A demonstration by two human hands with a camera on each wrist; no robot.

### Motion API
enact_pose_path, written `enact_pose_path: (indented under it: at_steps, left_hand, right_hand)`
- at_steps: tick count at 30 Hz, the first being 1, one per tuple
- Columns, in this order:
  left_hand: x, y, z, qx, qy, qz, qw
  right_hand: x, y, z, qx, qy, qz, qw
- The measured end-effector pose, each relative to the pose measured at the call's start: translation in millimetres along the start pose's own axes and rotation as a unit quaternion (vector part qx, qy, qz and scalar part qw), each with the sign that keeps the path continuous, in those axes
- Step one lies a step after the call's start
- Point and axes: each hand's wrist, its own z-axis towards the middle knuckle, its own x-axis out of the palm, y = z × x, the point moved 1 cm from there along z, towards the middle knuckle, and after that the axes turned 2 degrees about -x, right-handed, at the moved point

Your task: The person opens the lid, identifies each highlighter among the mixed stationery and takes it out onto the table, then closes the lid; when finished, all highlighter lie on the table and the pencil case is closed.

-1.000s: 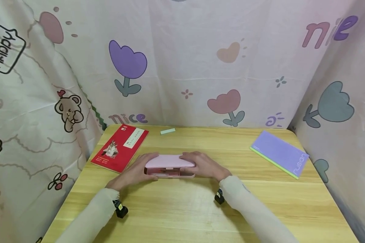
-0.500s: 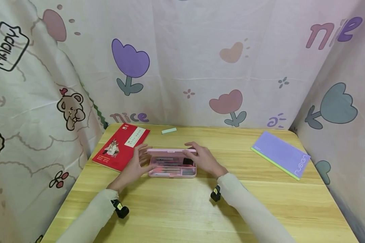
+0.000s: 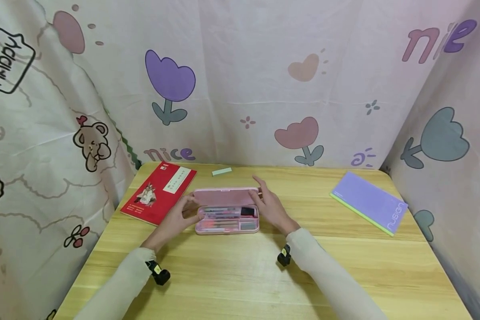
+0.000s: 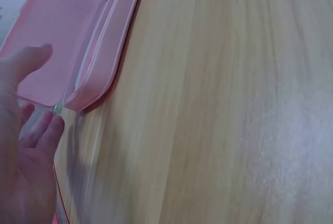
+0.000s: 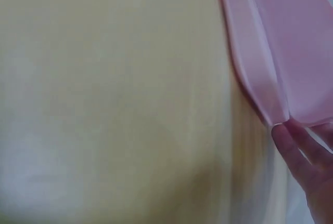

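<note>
A pink pencil case (image 3: 227, 229) lies on the table with its lid (image 3: 224, 197) swung up and back. Inside are several pens and pencils (image 3: 220, 212), a dark block-shaped item (image 3: 247, 211) and a grey block-shaped item (image 3: 247, 226). At the case's left end is my left hand (image 3: 178, 218); in the left wrist view its thumb overlaps the lid's inner face and the other fingers are beside the corner. My right hand (image 3: 273, 209) is at the right end, thumb over the lid's inner side, and in the right wrist view straight fingertips (image 5: 283, 136) touch the case's corner.
A red booklet (image 3: 156, 195) lies left of the case, partly behind the left hand. Behind the case is a small pale green strip (image 3: 222, 171). Toward the right edge of the wooden table (image 3: 232, 275) lies a purple notebook (image 3: 368, 202). Patterned cloth (image 3: 232, 66) hangs around the back and sides.
The pencil case's lid has gone from nearly closed to tilted far back, baring the contents. My right hand has moved back with the lid, and the left hand's fingers have spread away from the front edge.
</note>
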Motion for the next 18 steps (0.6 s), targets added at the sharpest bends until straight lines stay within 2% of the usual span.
enact_pose_path:
  at_steps: [5, 13, 18]
  left_hand:
    - [2.7, -0.8, 2.1, 0.023, 0.023, 0.008, 0.9995]
    - [3.2, -3.3, 6.0, 0.012, 0.031, 0.004, 0.9994]
    - [3.0, -3.4, 7.2, 0.014, 0.034, 0.008, 0.9993]
  right_hand:
    - [-4, -3, -10, -0.023, 0.012, 0.033, 0.999]
    - [-12, -5, -25, -0.079, 0.063, 0.060, 0.993]
    - [-15, -10, -33, -0.093, 0.098, 0.054, 0.989]
